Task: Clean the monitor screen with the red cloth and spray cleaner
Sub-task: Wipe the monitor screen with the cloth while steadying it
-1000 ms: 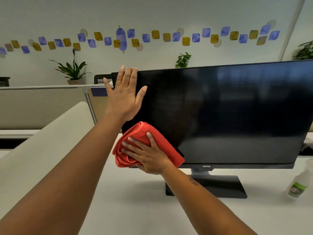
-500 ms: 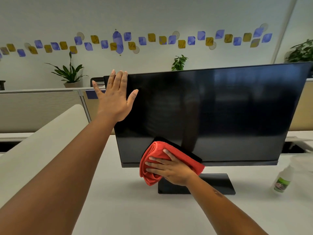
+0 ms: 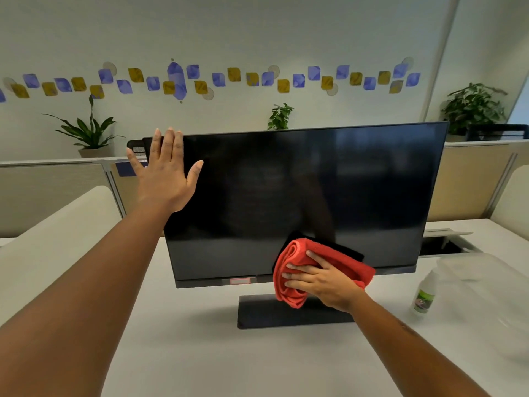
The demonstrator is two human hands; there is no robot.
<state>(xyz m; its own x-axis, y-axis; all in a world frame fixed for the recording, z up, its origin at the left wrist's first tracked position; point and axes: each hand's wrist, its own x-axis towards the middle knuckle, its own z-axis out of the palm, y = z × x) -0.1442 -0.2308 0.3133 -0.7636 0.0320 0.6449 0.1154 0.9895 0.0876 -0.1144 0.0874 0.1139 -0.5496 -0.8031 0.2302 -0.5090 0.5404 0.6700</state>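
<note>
Right hand [image 3: 320,282]: fingers [image 3: 297,275] were spread slightly apart and pressed flat over the bunched red cloth [image 3: 297,270], pinning it against the lower edge of the monitor screen [image 3: 300,196], low and right of centre in the frame. The cloth overlapped the bottom bezel and hung just above the stand base [image 3: 257,310].

Left hand [image 3: 164,173]: open, fingers together with the thumb out, palm against the screen's upper-left corner, apparently bracing the panel; nothing gripped.

Judgement on handling: the cloth looked soft, thick and light, folding easily, so a flat palm would hold it better than a pinch. The screen appeared stiff, glossy and scratch-prone, and the panel on its narrow stand likely tips under pressure, so bracing at the frame edge seemed sensible.

Spray cleaner [image 3: 423,296] stood untouched on the white desk [image 3: 200,353] at right, well apart from both hands.
</note>
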